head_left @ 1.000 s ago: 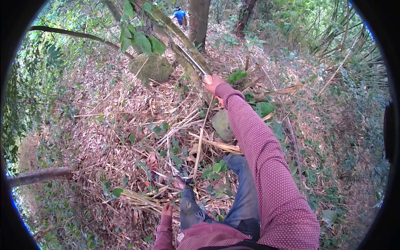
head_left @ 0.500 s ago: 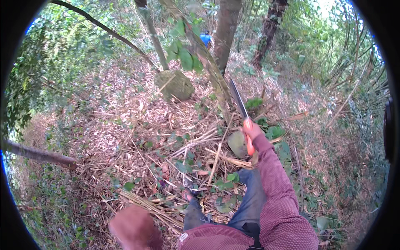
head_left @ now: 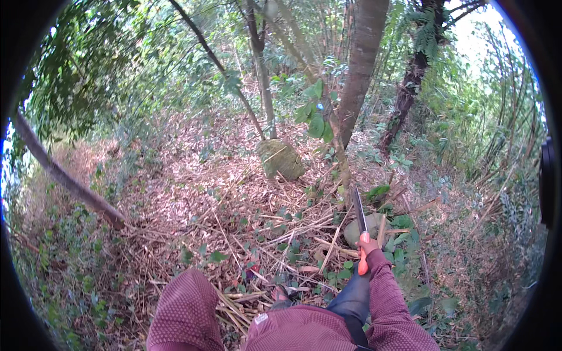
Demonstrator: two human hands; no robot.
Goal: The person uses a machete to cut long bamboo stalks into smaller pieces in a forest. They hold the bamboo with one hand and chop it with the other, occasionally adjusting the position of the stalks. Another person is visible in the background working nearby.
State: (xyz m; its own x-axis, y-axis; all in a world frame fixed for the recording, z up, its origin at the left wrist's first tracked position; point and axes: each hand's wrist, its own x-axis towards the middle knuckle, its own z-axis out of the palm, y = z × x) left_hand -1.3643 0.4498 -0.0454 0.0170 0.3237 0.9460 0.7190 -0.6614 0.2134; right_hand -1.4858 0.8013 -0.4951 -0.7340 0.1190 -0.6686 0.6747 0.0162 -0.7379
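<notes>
My right hand (head_left: 367,248) is closed around the orange handle of a machete (head_left: 359,212). Its long dark blade points up and away from me, the tip close to the lower part of a thin leaning trunk (head_left: 339,153). Just beyond the hand, a grey-green stone (head_left: 353,233) lies partly behind the blade, with pale split wood (head_left: 381,229) beside it. Of my left arm only the bent maroon sleeve (head_left: 186,310) shows at the lower edge; the left hand is out of sight.
A mossy boulder (head_left: 281,160) sits farther ahead, near a thick trunk (head_left: 364,64). Another trunk (head_left: 70,186) slants in from the left. Dry leaves, cut stalks (head_left: 234,310) and green creepers cover the ground about my feet. A dark leaning trunk (head_left: 407,96) stands at the far right.
My view has tilted upward and shifted left, so the scene sits lower and farther right. The left hand, blurred before, has left the picture. The right hand still grips the machete.
</notes>
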